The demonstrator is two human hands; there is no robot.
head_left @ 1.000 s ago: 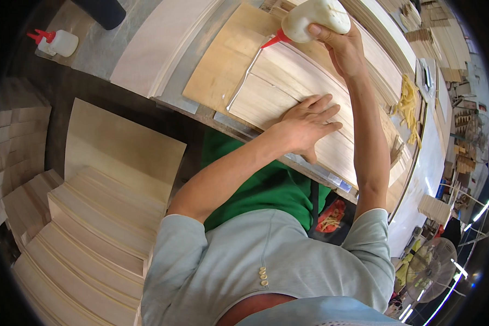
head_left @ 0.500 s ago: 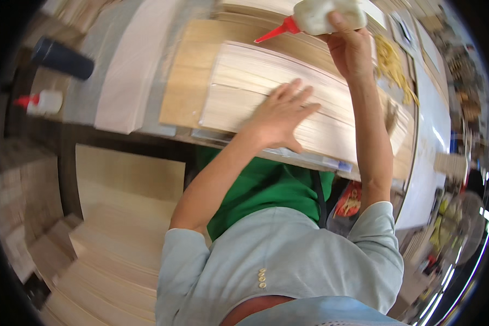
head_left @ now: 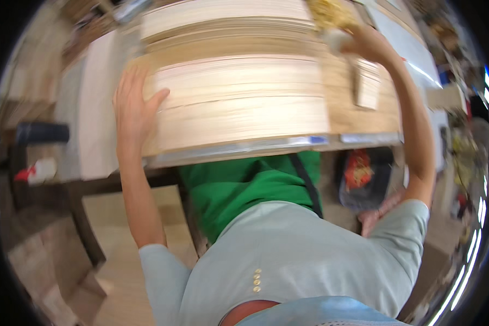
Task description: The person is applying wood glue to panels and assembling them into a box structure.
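Pale wooden strips (head_left: 239, 108) lie side by side in front of me on a wooden board (head_left: 342, 117). At their left end rests my left hand (head_left: 133, 106), fingers stretched out and thumb apart, holding nothing. Over the far right of the board, my right hand (head_left: 368, 44) is closed round a whitish squeeze bottle (head_left: 338, 41). Motion blurs both hand and bottle, and I cannot make out the bottle's red nozzle clearly. Just below that hand lies a short bundle of wooden pieces (head_left: 367, 86).
Another strip stack (head_left: 228, 19) lies beyond, with yellow strands (head_left: 328, 13) at its right. A long pale plank (head_left: 99, 108), a dark cylinder (head_left: 43, 133) and a red-capped white bottle (head_left: 42, 170) are at left. A dark bin (head_left: 365, 190) stands below the table's right edge.
My left hand has moved from the middle of the strips to their left end. My right hand has carried the bottle rightward, away from above the strips. The view has turned.
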